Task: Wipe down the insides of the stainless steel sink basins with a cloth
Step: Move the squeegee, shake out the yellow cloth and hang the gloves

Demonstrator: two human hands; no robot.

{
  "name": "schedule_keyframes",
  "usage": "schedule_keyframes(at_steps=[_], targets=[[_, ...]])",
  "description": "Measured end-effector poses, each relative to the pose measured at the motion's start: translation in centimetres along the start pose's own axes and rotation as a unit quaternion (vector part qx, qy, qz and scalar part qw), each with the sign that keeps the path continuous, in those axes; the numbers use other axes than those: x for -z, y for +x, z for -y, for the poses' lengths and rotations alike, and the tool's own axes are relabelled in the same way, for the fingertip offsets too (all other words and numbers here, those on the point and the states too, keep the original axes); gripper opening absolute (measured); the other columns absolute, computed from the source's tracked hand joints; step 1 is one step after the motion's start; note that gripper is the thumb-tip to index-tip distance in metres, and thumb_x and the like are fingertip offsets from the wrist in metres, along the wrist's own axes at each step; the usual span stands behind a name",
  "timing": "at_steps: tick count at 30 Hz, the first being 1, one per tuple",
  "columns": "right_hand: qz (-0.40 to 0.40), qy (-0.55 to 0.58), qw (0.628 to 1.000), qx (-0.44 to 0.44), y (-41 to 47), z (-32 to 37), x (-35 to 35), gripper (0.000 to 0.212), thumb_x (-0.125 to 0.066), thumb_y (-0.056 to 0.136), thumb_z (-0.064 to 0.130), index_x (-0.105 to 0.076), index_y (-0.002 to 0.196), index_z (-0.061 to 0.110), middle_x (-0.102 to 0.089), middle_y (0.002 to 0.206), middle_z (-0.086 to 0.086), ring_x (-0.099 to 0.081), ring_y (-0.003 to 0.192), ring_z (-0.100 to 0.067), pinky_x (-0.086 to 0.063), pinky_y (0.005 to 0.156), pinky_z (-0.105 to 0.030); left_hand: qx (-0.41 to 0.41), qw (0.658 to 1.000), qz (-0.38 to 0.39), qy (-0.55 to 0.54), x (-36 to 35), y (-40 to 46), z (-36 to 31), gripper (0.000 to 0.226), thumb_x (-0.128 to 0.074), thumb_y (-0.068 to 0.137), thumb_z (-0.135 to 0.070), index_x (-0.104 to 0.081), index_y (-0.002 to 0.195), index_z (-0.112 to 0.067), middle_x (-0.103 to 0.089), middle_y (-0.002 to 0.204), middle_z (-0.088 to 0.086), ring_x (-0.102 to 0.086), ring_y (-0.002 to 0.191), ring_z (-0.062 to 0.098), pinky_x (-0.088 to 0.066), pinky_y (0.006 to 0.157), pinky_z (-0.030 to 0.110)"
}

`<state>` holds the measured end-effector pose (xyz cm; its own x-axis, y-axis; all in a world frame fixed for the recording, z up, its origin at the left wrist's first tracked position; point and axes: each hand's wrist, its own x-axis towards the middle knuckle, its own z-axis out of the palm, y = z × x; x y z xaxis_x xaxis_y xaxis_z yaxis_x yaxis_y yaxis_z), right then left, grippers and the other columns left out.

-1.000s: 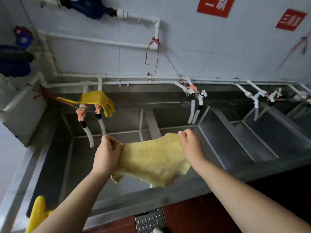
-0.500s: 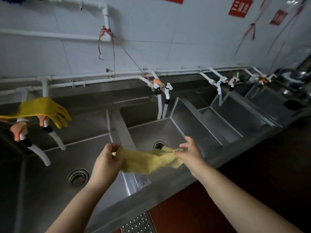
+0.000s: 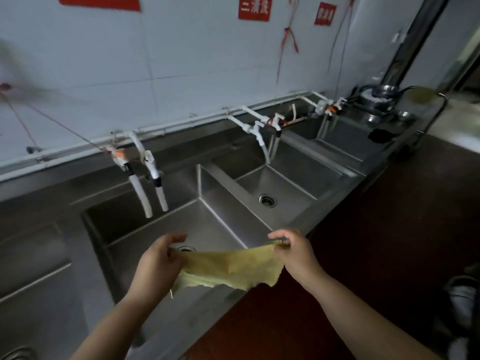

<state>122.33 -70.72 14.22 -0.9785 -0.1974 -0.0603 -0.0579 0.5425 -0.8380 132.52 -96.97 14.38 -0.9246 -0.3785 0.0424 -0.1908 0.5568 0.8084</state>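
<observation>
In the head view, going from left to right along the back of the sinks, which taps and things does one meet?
Twin white taps with hoses → second tap set → third tap set with orange part → metal pots at the far end.

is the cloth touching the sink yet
Apart. In the head view the cloth hangs stretched between the left hand and right hand, held in the air above the sink rim.

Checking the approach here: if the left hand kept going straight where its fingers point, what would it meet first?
Probably the floor of the sink basin near its drain; the left hand, gripping the yellow cloth, points forward and down into it. Depth is unclear.
</observation>
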Motion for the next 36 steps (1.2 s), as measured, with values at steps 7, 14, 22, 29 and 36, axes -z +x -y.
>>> schedule_keyframes(at_steps=[7,14,22,29,36], targets=[[0.04,-0.069,0.997,0.004,6.6,-6.5,14.6,0.039,-0.07,0.077,0.004,-0.066,0.114,0.016,-0.053,0.11,0.008,-0.057,0.101,-0.009,-0.049,0.09,-0.023,-0.031,0.999,0.026,0.013,-12.3,6.4,-10.3,0.029,-0.061,0.087,-0.007,-0.064,0.107,-0.026,-0.062,0.101,-0.01,-0.057,0.087,0.001,-0.045,0.071,0.013],[-0.063,-0.166,0.984,0.024,12.9,-12.4,25.2,0.037,-0.061,0.083,-0.001,-0.064,0.118,0.009,-0.05,0.112,0.003,-0.051,0.097,-0.007,-0.042,0.083,-0.011,-0.122,0.988,0.059,0.072,-22.1,12.1,-18.5,0.026,-0.059,0.089,-0.009,-0.065,0.11,-0.022,-0.06,0.103,-0.009,-0.057,0.084,0.001,-0.041,0.066,0.007],[-0.165,-0.177,0.97,0.005,18.9,-17.5,34.6,0.008,-0.066,0.086,0.014,-0.072,0.09,0.011,-0.053,0.093,0.004,-0.049,0.078,-0.001,-0.036,0.066,-0.006,-0.211,0.964,0.083,0.142,-31.4,20.1,-25.6,0.02,-0.061,0.085,-0.003,-0.07,0.1,-0.013,-0.057,0.092,-0.006,-0.057,0.085,0.011,-0.042,0.077,0.021],[-0.165,-0.142,0.975,-0.047,26.2,-20.0,43.3,0.005,-0.062,0.089,0.02,-0.064,0.085,0.021,-0.058,0.09,0.007,-0.052,0.082,-0.003,-0.038,0.066,-0.014,-0.213,0.956,0.151,0.133,-39.7,30.5,-31.5,0.023,-0.058,0.087,-0.008,-0.069,0.103,-0.019,-0.064,0.093,-0.006,-0.057,0.081,0.007,-0.042,0.071,0.017],[-0.198,-0.047,0.973,-0.11,34.6,-22.1,50.7,0.007,-0.055,0.093,0.019,-0.061,0.09,0.019,-0.062,0.092,0.002,-0.056,0.081,-0.008,-0.039,0.06,-0.019,-0.204,0.955,0.2,0.076,-48.1,39.7,-38.4,0.014,-0.065,0.082,-0.008,-0.064,0.083,-0.022,-0.06,0.079,-0.007,-0.057,0.073,0.005,-0.04,0.06,0.014]])
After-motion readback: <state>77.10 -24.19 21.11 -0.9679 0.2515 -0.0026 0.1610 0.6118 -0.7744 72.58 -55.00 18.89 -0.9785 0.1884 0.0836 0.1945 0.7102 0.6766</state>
